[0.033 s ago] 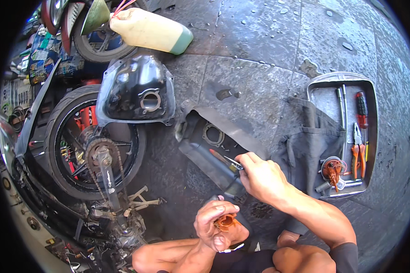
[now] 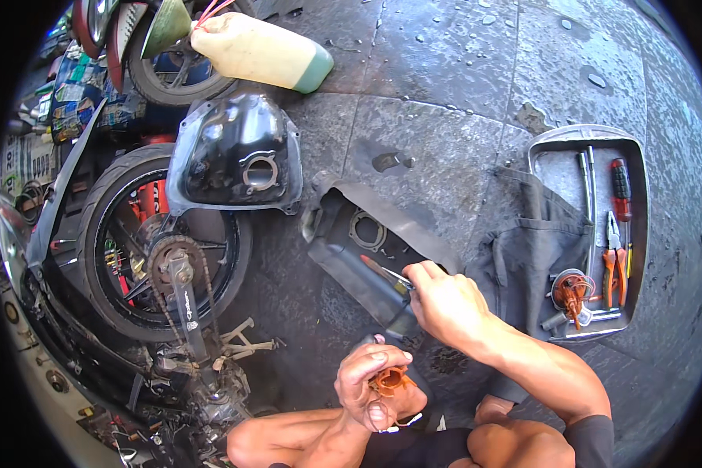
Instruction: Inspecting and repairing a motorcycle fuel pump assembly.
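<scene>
My left hand (image 2: 360,382) is closed around a hollow orange-brown plastic part (image 2: 391,379), its open end facing up. Over the edge of a long dark plastic cover (image 2: 351,290), my right hand (image 2: 451,308) has its fingers pinched at a slim tool with a metal end (image 2: 402,282). The kind of tool is hidden by the fingers. A thin red-tipped piece (image 2: 373,264) lies close to it inside the cover. Also in the cover is a flat metal ring (image 2: 367,232), with small screws beside it.
A black fuel tank (image 2: 238,152) stands beyond the cover, near a jug of greenish liquid (image 2: 261,56). Motorcycle wheel (image 2: 93,242) and chain parts are at left. At right, a metal tray (image 2: 641,203) holds pliers (image 2: 614,265), a screwdriver (image 2: 621,191) and a fuel pump part (image 2: 572,290), beside dark cloth (image 2: 522,249).
</scene>
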Demonstrator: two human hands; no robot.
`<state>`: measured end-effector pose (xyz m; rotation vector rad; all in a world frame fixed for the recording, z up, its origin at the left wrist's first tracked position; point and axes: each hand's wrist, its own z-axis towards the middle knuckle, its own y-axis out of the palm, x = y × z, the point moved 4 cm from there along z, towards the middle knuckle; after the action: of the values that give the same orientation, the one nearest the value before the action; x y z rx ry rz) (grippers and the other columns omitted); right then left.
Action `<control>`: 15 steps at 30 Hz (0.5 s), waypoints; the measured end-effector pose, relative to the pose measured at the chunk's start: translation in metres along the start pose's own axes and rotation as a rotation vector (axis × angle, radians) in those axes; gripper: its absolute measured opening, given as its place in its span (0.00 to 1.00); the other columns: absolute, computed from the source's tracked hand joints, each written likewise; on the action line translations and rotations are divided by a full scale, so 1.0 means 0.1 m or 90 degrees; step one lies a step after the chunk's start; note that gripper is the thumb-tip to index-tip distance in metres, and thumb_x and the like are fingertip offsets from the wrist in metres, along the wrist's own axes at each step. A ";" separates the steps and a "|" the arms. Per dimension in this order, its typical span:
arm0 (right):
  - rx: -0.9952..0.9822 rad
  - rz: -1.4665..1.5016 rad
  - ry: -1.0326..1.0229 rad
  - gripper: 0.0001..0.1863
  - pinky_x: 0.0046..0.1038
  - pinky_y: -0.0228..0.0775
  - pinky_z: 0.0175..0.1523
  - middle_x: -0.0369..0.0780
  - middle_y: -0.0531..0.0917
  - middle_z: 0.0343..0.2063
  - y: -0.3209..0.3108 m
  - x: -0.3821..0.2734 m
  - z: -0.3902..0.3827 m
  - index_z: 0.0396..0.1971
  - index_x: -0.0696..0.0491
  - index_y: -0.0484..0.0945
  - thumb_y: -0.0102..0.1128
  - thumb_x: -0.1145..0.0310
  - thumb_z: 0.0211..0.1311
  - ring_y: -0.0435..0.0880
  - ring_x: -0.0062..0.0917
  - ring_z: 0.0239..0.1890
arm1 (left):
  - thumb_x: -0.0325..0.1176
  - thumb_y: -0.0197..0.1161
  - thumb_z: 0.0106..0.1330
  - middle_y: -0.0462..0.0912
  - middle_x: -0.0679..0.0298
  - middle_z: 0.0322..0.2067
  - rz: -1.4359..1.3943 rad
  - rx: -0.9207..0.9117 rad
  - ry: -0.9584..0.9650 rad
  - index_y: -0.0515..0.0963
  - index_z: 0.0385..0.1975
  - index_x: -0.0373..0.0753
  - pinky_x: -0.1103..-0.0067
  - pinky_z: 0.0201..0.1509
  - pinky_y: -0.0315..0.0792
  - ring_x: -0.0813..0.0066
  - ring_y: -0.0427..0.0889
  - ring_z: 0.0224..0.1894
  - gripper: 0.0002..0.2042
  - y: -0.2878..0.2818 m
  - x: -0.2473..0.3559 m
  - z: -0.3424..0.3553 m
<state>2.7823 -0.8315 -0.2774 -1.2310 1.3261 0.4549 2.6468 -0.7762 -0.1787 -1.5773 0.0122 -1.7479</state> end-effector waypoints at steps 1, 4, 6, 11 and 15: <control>-0.002 0.000 -0.002 0.15 0.46 0.81 0.37 0.48 0.83 0.40 0.06 -0.01 0.03 0.48 0.56 0.74 0.59 0.73 0.61 0.86 0.49 0.29 | 0.58 0.45 0.75 0.85 0.52 0.29 0.002 0.002 0.000 0.68 0.52 0.34 0.68 0.36 0.77 0.61 0.85 0.27 0.28 -0.01 -0.02 -0.03; -0.053 -0.109 -0.029 0.11 0.42 0.82 0.29 0.47 0.82 0.36 0.16 -0.02 0.03 0.41 0.59 0.72 0.58 0.72 0.60 0.88 0.45 0.28 | 0.58 0.44 0.75 0.85 0.52 0.29 0.013 -0.001 0.016 0.68 0.53 0.34 0.68 0.37 0.77 0.61 0.86 0.28 0.29 -0.02 -0.04 -0.07; -0.036 -0.073 -0.034 0.12 0.42 0.82 0.30 0.48 0.82 0.36 0.11 -0.03 -0.01 0.42 0.59 0.72 0.58 0.72 0.61 0.88 0.46 0.28 | 0.59 0.47 0.76 0.83 0.50 0.35 0.003 -0.062 -0.020 0.60 0.56 0.36 0.63 0.50 0.79 0.65 0.81 0.35 0.29 -0.03 -0.03 -0.06; 0.169 0.078 0.017 0.13 0.42 0.81 0.37 0.48 0.83 0.39 -0.56 0.08 -0.43 0.47 0.57 0.78 0.62 0.73 0.63 0.87 0.48 0.33 | 0.58 0.52 0.75 0.84 0.48 0.35 -0.089 -0.037 -0.076 0.62 0.55 0.33 0.67 0.47 0.80 0.63 0.82 0.34 0.30 0.05 -0.10 -0.03; 0.450 -0.086 0.202 0.15 0.39 0.77 0.45 0.49 0.82 0.39 -1.39 0.67 -0.93 0.49 0.60 0.78 0.60 0.79 0.62 0.85 0.46 0.41 | 0.56 0.50 0.70 0.83 0.52 0.34 -0.332 0.098 -0.478 0.68 0.54 0.31 0.76 0.41 0.77 0.67 0.84 0.36 0.29 0.31 -0.19 -0.07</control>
<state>2.8735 -0.9865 -0.2604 -0.7990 1.4772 -0.3102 2.6555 -0.7915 -0.2113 -2.1437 -0.9449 -1.3459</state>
